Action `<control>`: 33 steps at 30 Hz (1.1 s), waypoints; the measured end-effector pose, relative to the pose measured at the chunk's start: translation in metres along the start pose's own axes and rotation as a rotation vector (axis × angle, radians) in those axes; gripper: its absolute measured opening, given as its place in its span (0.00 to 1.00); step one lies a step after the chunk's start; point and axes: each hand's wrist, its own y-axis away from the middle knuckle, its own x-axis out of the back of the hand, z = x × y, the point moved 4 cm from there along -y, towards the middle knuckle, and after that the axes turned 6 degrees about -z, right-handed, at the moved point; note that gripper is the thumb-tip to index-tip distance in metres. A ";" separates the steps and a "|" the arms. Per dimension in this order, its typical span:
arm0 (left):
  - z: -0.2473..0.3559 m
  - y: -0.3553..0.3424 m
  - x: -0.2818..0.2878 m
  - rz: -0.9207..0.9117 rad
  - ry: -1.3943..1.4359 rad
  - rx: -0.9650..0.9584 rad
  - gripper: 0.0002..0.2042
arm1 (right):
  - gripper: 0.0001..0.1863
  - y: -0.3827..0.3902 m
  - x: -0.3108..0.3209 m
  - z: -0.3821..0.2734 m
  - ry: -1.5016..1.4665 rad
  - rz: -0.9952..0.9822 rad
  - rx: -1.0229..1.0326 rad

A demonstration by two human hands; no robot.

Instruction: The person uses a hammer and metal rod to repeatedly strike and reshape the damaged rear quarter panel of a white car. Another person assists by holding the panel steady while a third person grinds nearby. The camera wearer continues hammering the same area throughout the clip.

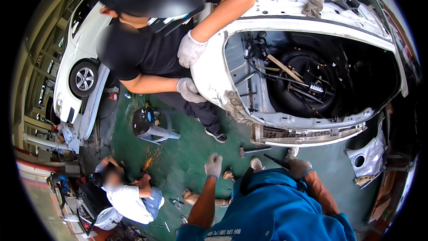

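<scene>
Gloves (212, 164) covered both of the wearer's hands. The left hand (213, 168) hung above the green floor (180, 169) with its fingers curled inward; I could not tell whether it held anything. The right hand (299, 168) was closed around a slim dark tool (275, 159), held just in front of the wearer's blue shirt (285, 201). The tool's exact kind was unclear; it stuck out from the fist toward the upper left, its tip near the handle end of a hammer (255, 150) in view.

Ahead stood the rear of a white car body (213, 60), its luggage compartment (361, 80) open. Inside were a wooden stick (285, 68) and a lit lamp (316, 88). A long pale strip (312, 139) ran below the rear sill, and a grey rag (313, 7) lay on the body's far side. At the near left corner, a co-worker in a black T-shirt (151, 53) touched the edge with gloved hands (191, 51). Behind that person's legs was a small stool (154, 133). At lower left, a co-worker in a white T-shirt (129, 203) crouched beside orange sparks (151, 159). A silver metal panel (373, 149) with a round hole stood at the right.
</scene>
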 end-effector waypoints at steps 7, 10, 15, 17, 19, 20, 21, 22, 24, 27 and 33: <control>0.342 0.012 0.065 0.163 0.226 -0.783 0.33 | 0.21 0.022 0.007 -0.016 0.032 -0.085 -0.097; 0.350 0.006 0.063 0.126 0.112 -0.787 0.38 | 0.21 0.033 0.019 -0.029 0.025 -0.117 -0.108; 0.267 0.003 0.019 0.014 0.027 -0.770 0.25 | 0.22 0.035 0.020 -0.012 -0.067 -0.028 -0.081; 0.166 0.003 -0.019 -0.131 0.087 -0.493 0.23 | 0.22 0.044 0.038 -0.021 -0.276 0.093 0.061; 0.060 0.011 -0.063 -0.346 0.218 -0.045 0.23 | 0.23 0.042 0.054 -0.011 -0.511 0.048 0.038; 0.059 0.044 -0.067 -0.414 0.368 0.236 0.24 | 0.24 0.039 0.060 0.000 -0.631 0.063 0.012; 0.005 0.054 -0.076 -0.439 0.384 0.285 0.22 | 0.25 0.035 0.069 0.002 -0.740 0.062 0.018; -0.048 0.064 -0.086 -0.471 0.400 0.336 0.20 | 0.26 0.032 0.080 0.006 -0.851 0.060 0.014; -0.046 0.097 -0.079 -0.441 0.065 0.212 0.19 | 0.22 0.024 0.110 0.017 -1.009 0.104 -0.011; -0.025 0.118 -0.059 -0.344 0.247 0.453 0.20 | 0.20 -0.028 0.136 0.049 -0.856 0.176 0.037; 0.197 0.094 0.040 0.223 0.014 -0.112 0.20 | 0.22 -0.127 0.179 0.054 -0.792 0.125 0.151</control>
